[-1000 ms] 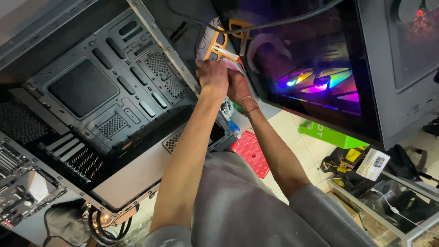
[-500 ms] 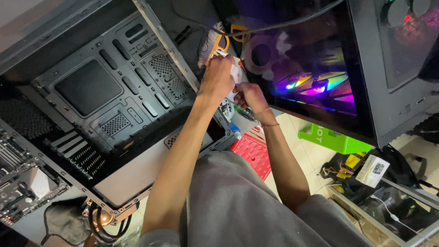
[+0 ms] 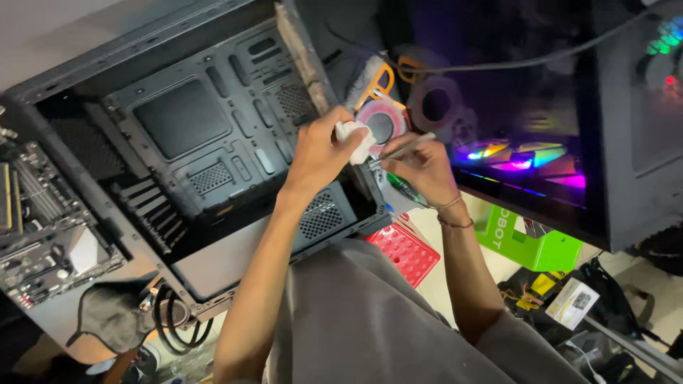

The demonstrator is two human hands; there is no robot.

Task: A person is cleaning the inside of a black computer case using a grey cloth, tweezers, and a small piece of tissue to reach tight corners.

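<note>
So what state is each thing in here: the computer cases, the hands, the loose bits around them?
Black computer case: side open, inside bare of parts.
Lit computer case: powered, coloured lights glowing.
Left hand: closed on a white wad.
Right hand: gripping a screwdriver.
Motherboard: lying outside the case.
Red tray: on the floor.

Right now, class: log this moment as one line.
left hand: holds white wad | right hand: holds screwdriver | beside: open computer case
</note>
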